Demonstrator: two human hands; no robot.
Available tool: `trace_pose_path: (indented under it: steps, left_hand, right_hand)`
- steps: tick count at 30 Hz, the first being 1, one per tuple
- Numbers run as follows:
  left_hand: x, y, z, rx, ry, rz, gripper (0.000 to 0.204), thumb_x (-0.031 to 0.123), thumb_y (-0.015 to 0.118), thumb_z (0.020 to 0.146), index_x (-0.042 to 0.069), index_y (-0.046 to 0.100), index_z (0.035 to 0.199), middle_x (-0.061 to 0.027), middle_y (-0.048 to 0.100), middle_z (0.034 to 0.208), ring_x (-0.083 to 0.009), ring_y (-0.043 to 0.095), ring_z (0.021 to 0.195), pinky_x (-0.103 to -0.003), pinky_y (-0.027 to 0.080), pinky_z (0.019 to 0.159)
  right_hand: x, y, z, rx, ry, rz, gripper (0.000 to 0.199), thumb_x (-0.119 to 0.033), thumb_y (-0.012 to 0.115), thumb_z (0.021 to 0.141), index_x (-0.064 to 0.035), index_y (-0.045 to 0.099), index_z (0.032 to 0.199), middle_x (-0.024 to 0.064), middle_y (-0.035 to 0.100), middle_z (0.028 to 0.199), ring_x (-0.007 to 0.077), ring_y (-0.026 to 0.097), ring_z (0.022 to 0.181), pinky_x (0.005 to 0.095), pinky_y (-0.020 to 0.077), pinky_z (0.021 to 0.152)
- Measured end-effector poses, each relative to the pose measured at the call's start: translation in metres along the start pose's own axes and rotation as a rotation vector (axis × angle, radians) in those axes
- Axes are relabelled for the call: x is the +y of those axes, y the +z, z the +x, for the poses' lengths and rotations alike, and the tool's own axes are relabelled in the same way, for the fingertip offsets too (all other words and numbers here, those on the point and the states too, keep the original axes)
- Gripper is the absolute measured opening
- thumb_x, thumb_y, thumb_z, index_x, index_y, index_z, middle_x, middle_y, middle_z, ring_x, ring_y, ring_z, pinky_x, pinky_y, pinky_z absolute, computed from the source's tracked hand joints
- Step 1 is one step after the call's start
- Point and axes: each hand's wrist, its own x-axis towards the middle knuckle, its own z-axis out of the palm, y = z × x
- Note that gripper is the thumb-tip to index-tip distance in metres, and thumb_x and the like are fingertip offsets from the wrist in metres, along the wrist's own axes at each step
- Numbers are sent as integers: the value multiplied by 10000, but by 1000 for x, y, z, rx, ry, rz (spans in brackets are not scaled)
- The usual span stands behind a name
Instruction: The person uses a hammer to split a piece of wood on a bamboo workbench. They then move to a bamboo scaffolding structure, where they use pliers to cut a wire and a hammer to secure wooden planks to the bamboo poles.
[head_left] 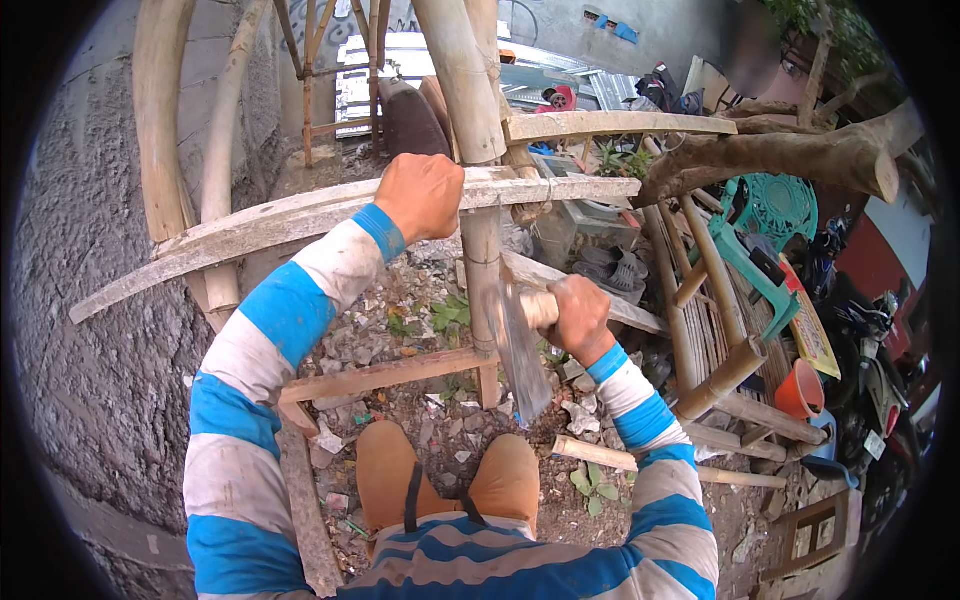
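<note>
My left hand [422, 196] is closed in a fist over a long, pale, weathered wooden plank [270, 222] lying crosswise at chest height. My right hand [582, 318] grips the pale wooden handle of what looks like a handsaw, whose broad grey blade [522, 365] is smeared by motion. The blade hangs steeply below the plank, right of my left hand. Whether its upper end touches the plank cannot be told. An upright bamboo post [480, 262] stands behind the plank, close to the blade. A second wooden piece [620, 124] lies just beyond, level with the plank.
A low wooden bar [385, 375] crosses before my knees. Rubble covers the ground. At right stand a bamboo bench [735, 300], a green plastic chair [770, 210], an orange bucket [800, 390] and a motorcycle [875, 350]. A thick log [770, 165] juts in. A rough wall [90, 250] bounds the left.
</note>
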Motion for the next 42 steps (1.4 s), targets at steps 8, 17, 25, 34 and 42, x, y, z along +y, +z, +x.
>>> trace_pose_path:
  steps: [8,17,25,34,42]
  left_hand:
    - [-3,-6,-6,-102,-67,13,207,150,730,616,-25,718,726,-213,724,793,-363,736,731,-434,605,674]
    - [2,-8,2,-58,-49,8,167,153,722,633,-1,728,700,-199,725,747,-359,741,705,-431,604,651]
    - [4,-10,0,-118,-41,45,150,137,706,678,23,765,756,-177,750,781,-328,758,718,-424,606,630]
    - [-5,-4,-5,-60,-49,7,202,146,718,614,-30,714,713,-223,717,766,-371,730,708,-437,601,657]
    - [4,-7,-3,-86,-43,-2,204,151,725,617,-25,713,719,-217,715,753,-369,731,706,-438,603,661]
  right_hand:
    - [-48,-30,31,-100,25,-65,296,-148,681,677,-18,630,938,72,481,692,275,553,590,386,434,504]
    - [-3,-3,3,-269,382,-283,333,-101,717,735,-9,546,1006,109,565,737,286,625,621,402,484,508]
    - [-33,-23,28,19,-51,145,244,-112,691,672,-44,635,899,81,516,699,306,591,626,415,466,549]
    - [-39,-15,24,-47,51,28,279,-183,679,675,-39,629,909,91,504,667,295,581,593,403,433,507]
    - [3,19,2,-258,359,-235,314,-171,720,856,19,582,1064,117,539,717,318,616,598,437,477,514]
